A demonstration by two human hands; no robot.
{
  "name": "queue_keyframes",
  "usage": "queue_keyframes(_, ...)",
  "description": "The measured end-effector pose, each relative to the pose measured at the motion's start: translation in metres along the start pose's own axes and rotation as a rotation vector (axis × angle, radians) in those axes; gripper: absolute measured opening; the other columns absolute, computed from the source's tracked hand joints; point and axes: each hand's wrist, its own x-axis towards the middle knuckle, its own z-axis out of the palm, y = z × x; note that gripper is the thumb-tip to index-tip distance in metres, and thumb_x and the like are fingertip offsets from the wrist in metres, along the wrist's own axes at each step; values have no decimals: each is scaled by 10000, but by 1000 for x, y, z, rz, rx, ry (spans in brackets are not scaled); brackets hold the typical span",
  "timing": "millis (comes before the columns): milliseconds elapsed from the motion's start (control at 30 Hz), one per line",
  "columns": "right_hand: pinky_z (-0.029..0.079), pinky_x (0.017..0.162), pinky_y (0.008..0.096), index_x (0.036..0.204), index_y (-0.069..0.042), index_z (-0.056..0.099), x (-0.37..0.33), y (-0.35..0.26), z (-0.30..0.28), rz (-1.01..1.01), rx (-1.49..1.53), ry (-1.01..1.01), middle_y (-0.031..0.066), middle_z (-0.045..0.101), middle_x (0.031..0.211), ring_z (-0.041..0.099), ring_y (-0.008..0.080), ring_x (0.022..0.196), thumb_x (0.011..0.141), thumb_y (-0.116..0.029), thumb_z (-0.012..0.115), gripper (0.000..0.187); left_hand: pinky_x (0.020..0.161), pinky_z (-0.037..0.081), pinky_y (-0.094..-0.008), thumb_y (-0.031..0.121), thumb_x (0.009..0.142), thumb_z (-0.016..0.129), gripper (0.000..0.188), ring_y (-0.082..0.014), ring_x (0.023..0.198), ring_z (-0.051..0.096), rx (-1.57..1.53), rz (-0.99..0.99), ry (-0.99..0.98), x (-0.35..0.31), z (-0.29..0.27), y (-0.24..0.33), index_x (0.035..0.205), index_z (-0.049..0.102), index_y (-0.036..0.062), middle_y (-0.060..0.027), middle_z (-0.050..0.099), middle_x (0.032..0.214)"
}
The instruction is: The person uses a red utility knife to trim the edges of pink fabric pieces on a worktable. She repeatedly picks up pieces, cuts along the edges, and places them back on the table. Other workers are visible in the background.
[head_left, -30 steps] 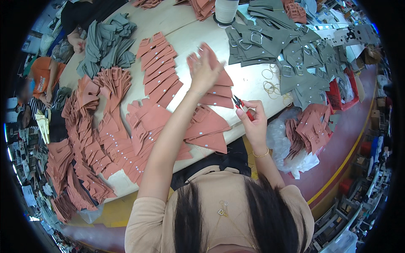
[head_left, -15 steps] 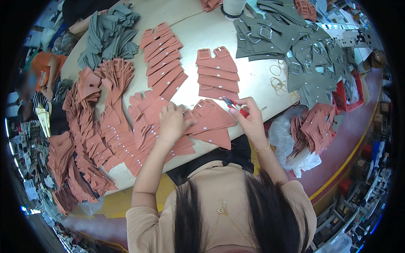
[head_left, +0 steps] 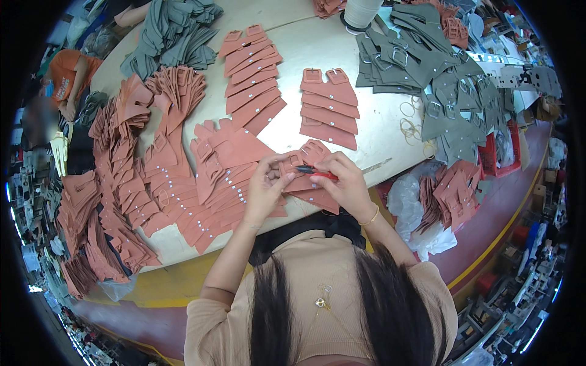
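Observation:
Small thread snips (head_left: pixel 325 174) with red handles and dark blades are gripped in my right hand (head_left: pixel 347 186). Their tips point left, over the upper part of a coral-coloured cut piece (head_left: pixel 294 160) with a buckle-shaped end. My left hand (head_left: pixel 265 188) pinches that piece at its left edge, between thumb and fingers. Beneath my hands lies another coral piece (head_left: pixel 317 198) at the table's near edge. Just beyond, a fanned stack of coral pieces (head_left: pixel 329 110) shows square buckles at its top and small white labels. Whether a thread sits between the blades is too small to tell.
Coral pieces (head_left: pixel 177 201) spread in overlapping heaps to the left. A longer coral row (head_left: pixel 253 79) lies farther back. Grey-green pieces are heaped at far left (head_left: pixel 174 36) and right (head_left: pixel 409 55). Rubber bands (head_left: pixel 410 119) and a white spool (head_left: pixel 360 13) are on the table (head_left: pixel 378 143). Another person (head_left: pixel 70 76) is at far left.
My right hand has brought the snips left and down onto the coral piece. My left hand has shifted right and now pinches that piece's edge. The whole view has shifted slightly.

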Motion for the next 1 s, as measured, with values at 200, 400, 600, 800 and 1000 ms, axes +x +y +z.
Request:
queue_keyframes(200,432,698,336,935,-82,690,1,-11,-4,-112,-156,-20,45,619,894,571,227,772,755,-182,759,217,911,526,-270,-63,845,669,488,-161,1023,620,-150,-60,-120,-6,-8,22,1295,478,-64,-145,587,1219)
queue_keyframes(400,414,694,332,947,-87,687,5,-17,-7,-163,-181,-32,50,617,892,572,224,773,762,-188,753,221,892,527,-258,-76,853,656,476,-153,1049,612,-87,-102,-124,-7,-8,30,1295,479,-66,-144,588,1200)
queue_keyframes(600,427,713,348,952,-79,684,5,-12,-3,-142,-150,-25,61,615,903,575,239,783,759,-196,761,238,856,527,-232,-74,862,647,450,-134,1027,613,25,-65,-115,-6,-8,31,1286,496,-57,-134,595,1170)
queue_keyframes(800,431,720,355,942,-76,679,5,-13,-3,-111,-112,-18,62,612,900,577,242,786,756,-197,765,238,794,518,-204,-65,855,664,437,-104,976,614,19,-76,-109,-4,-6,33,1267,516,-53,-114,608,1120)
queue_keyframes(1000,434,717,355,936,-75,679,4,-16,-4,-153,-190,-7,63,610,905,580,244,784,761,-192,760,225,750,512,-193,-60,836,693,418,-86,916,615,182,-76,-120,-4,-3,34,1228,548,-59,-87,622,1070)
